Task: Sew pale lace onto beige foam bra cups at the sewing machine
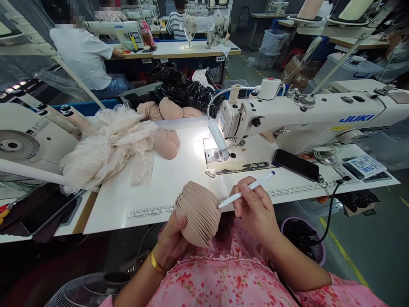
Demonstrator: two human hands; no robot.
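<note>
A fanned stack of beige, cup-shaped pads (198,213) is gripped from below left by my left hand (172,238), above my lap at the table's front edge. My right hand (255,204) pinches a white marker pen (234,198), whose dark tip points left at the right edge of the stack. The pen's dark blue end points up and right. Behind my hands stands a white sewing machine (306,115) with its lamp lit over the needle plate (217,154). More beige pads (166,145) lie on the white table (128,196).
Cream lace fabric (108,145) is heaped at the left. Thread snips (255,165), a black phone (296,164) and a coiled cable (326,154) lie at the right. More pads (171,108) and black plastic bags (185,89) sit behind the table. A person in white (81,55) sits beyond.
</note>
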